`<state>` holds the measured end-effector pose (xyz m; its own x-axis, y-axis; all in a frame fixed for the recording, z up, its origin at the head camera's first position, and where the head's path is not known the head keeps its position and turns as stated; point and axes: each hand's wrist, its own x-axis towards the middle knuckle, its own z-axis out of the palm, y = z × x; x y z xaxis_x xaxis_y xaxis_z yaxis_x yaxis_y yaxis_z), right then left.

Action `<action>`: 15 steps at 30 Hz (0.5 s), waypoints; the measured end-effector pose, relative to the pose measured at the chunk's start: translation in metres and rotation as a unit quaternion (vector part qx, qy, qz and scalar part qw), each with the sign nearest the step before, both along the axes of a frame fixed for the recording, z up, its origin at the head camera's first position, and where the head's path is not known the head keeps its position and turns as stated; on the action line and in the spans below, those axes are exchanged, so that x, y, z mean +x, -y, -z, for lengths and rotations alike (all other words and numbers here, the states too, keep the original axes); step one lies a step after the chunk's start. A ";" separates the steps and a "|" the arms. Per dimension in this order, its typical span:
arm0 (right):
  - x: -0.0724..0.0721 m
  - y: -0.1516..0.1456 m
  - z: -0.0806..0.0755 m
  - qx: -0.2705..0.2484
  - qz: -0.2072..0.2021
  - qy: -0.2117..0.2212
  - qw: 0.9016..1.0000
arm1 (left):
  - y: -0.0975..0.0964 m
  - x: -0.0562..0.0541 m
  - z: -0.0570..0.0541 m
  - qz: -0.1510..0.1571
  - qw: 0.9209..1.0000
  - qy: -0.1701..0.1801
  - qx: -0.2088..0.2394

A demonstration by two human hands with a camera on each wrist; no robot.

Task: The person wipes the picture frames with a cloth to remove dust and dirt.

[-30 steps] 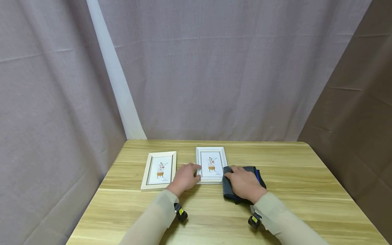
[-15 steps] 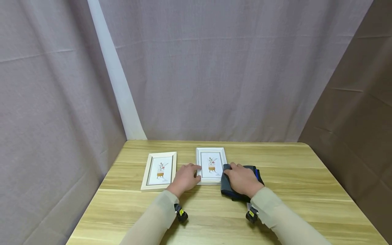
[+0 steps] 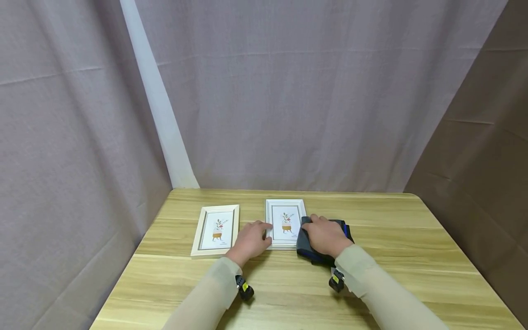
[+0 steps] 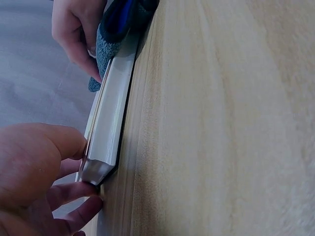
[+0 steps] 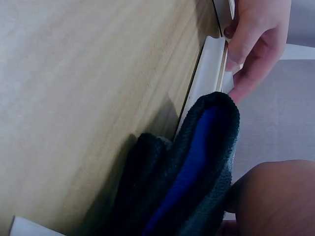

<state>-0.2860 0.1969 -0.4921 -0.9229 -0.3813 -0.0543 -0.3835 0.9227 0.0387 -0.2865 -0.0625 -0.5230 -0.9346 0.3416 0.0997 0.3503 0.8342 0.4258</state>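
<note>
Left hand [image 3: 250, 239] pinching left side of white picture frame [image 3: 286, 222], right hand [image 3: 327, 236] gripping folded grey cloth [image 3: 305, 240] at frame's near right corner, frame lying between them, long axis toward far edge of bench [image 3: 396, 256].

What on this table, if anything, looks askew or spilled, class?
Slightly askew: the cream frame. Its top edge slants against the back edge of the table, unlike that of the white frame. No spill is visible.

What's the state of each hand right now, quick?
Left hand: holding the white picture frame by its left edge.
Right hand: holding the gray cloth at that frame's lower right.
</note>
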 end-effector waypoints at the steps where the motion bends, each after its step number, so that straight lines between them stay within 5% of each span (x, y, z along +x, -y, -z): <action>1: -0.001 0.000 -0.001 0.000 0.001 0.004 1.000 | 0.000 0.000 0.000 0.000 1.000 0.000 0.000; 15: -0.023 0.004 -0.004 -0.002 0.013 0.017 1.000 | 0.000 -0.001 0.001 0.001 1.000 -0.004 -0.001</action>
